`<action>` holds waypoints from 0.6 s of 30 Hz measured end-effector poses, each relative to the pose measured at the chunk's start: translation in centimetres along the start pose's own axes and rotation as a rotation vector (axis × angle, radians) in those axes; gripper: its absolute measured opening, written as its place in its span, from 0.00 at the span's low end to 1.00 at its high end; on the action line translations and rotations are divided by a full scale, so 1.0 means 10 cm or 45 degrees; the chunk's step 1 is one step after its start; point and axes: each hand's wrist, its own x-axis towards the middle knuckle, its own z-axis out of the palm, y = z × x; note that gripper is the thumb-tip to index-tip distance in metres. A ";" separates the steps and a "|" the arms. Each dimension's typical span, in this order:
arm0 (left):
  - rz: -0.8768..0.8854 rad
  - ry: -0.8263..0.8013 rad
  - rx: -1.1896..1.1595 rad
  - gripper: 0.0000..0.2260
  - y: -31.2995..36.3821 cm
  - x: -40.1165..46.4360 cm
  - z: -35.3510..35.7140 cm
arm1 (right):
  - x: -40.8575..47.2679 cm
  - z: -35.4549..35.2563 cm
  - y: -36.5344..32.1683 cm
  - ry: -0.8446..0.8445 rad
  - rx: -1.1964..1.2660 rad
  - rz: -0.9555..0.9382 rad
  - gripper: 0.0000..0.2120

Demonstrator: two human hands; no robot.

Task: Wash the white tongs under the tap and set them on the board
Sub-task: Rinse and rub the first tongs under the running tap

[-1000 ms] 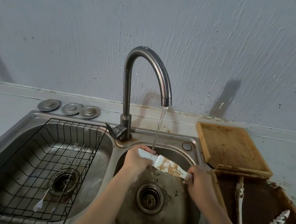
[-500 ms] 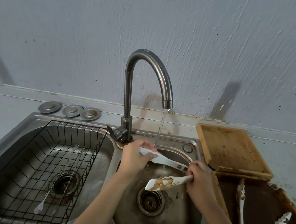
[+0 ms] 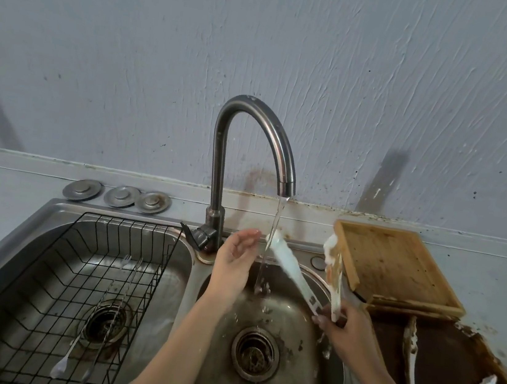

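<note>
White tongs: rinsing under tap, brown residue remains. Right hand grips hinge; left hand open. Board awaits.

White plastic tongs are showing brown smears on one arm; the square wooden board is looking honey-tan, the wire rack black, the curved metal tap dull grey
</note>
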 end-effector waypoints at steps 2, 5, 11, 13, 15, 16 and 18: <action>-0.005 0.077 0.122 0.12 -0.04 0.02 -0.04 | 0.01 -0.02 -0.07 -0.023 0.051 0.041 0.05; -0.101 0.119 0.150 0.11 -0.14 0.01 -0.04 | 0.05 0.01 -0.24 -0.025 0.111 0.028 0.09; -0.402 -0.177 -0.149 0.15 -0.22 -0.14 0.12 | 0.11 0.19 -0.66 -0.174 0.355 0.056 0.14; -0.412 -0.255 -0.248 0.16 -0.22 -0.18 0.12 | 0.10 0.26 -0.77 -0.260 0.411 -0.010 0.16; -0.396 -0.285 -0.280 0.16 -0.22 -0.17 0.09 | 0.11 0.30 -0.84 -0.283 0.454 -0.105 0.14; -0.399 -0.281 -0.292 0.15 -0.22 -0.17 0.06 | 0.13 0.33 -0.84 -0.274 0.442 -0.160 0.14; -0.398 -0.254 -0.268 0.14 -0.26 -0.14 0.00 | 0.18 0.37 -0.85 -0.228 0.337 -0.251 0.11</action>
